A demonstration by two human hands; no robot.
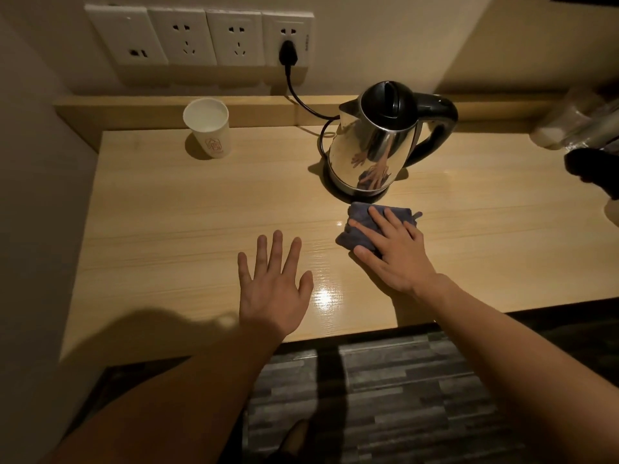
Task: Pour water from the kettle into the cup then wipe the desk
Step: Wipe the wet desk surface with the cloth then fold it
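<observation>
A steel kettle (378,142) with a black lid and handle stands on its base at the back right of the wooden desk (187,229). A white paper cup (208,128) with water in it stands upright at the back left. A folded blue-grey cloth (360,226) lies on the desk just in front of the kettle. My right hand (392,249) presses flat on the cloth with fingers spread. My left hand (273,283) rests flat on the bare desk to the left of the cloth, fingers apart, holding nothing.
The kettle's black cord (301,102) runs up to a plug (288,53) in a row of wall sockets. A raised wooden ledge (134,108) runs along the desk's back. Wrapped items (576,125) and a dark object (593,169) sit at the far right. Grey flooring (385,396) lies below the front edge.
</observation>
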